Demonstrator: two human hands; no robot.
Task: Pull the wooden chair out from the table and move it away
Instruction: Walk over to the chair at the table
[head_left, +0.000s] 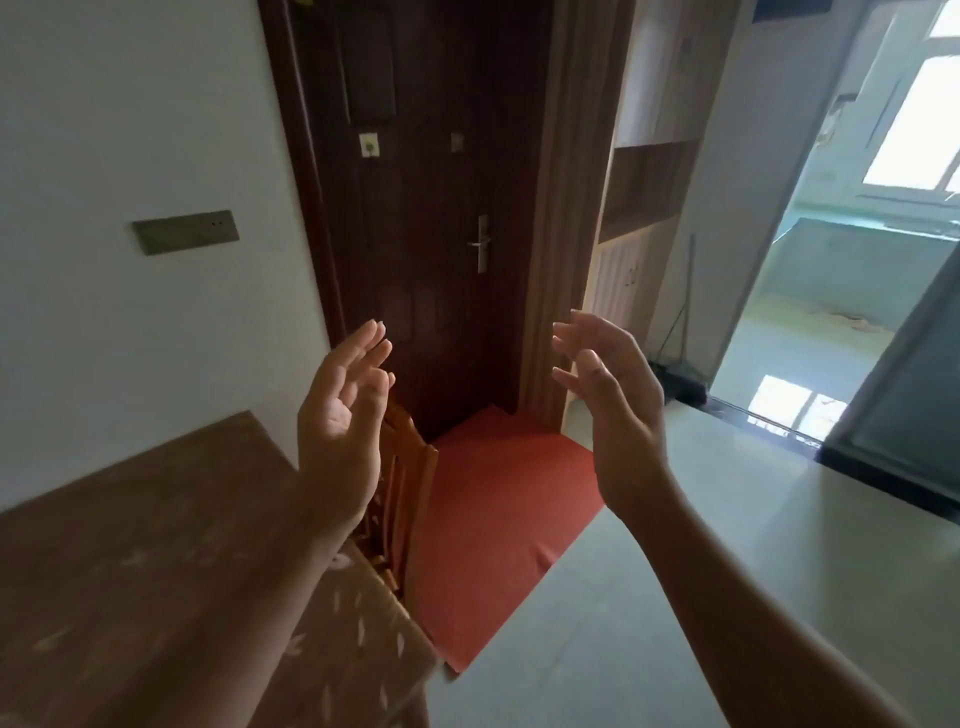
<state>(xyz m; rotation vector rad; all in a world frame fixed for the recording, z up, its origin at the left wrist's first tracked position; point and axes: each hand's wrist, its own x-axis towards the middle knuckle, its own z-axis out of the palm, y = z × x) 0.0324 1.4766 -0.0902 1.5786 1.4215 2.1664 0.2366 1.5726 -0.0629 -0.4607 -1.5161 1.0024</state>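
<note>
The wooden chair (408, 488) stands tucked against the far right side of the table (130, 519); only its slatted orange-brown back shows, partly hidden behind my left hand and forearm. My left hand (340, 415) is raised in the air in front of the chair back, palm turned inward, fingers apart, holding nothing. My right hand (613, 400) is raised to the right over the floor, fingers loosely curved and spread, also empty. Neither hand touches the chair.
A brown patterned cloth covers the table. A red mat (493, 519) lies before a dark wooden door (431, 208). Pale tiled floor (597, 623) stretches to the right. A glass sliding door (904, 395) and a tall cabinet (639, 218) stand at the right.
</note>
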